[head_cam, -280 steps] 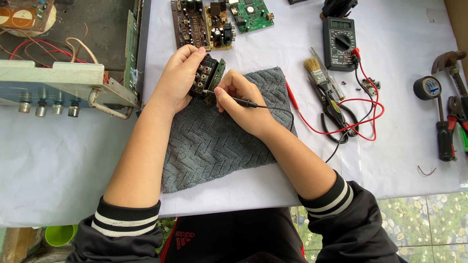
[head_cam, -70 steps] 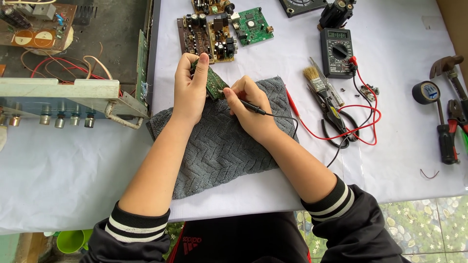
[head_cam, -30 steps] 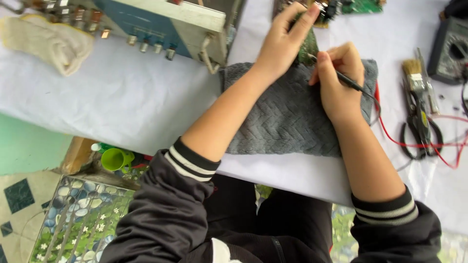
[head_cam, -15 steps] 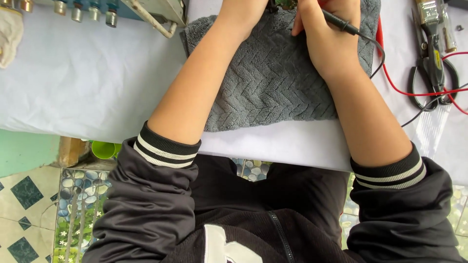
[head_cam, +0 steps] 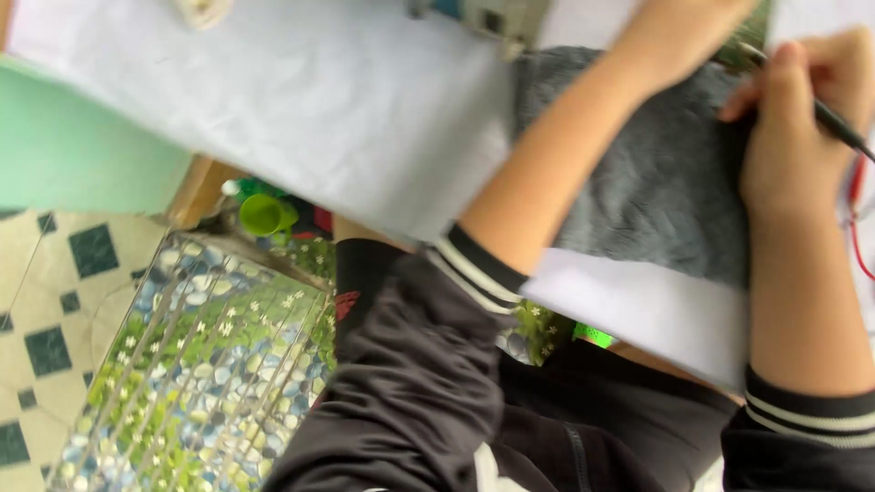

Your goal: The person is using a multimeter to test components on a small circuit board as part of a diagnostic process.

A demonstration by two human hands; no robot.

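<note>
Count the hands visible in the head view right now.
2. The right hand is at the right edge over the grey towel, gripping a black probe. The left hand is mostly cut off by the top edge.

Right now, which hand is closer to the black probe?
Right. The right hand grips the black probe over the grey towel; the left hand, mostly cut off at the top edge, sits apart from it.

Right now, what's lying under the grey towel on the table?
The grey towel lies on a white tablecloth, which shows around its edges. Whatever sits directly beneath it is covered; the left forearm and right hand rest on top.
</note>
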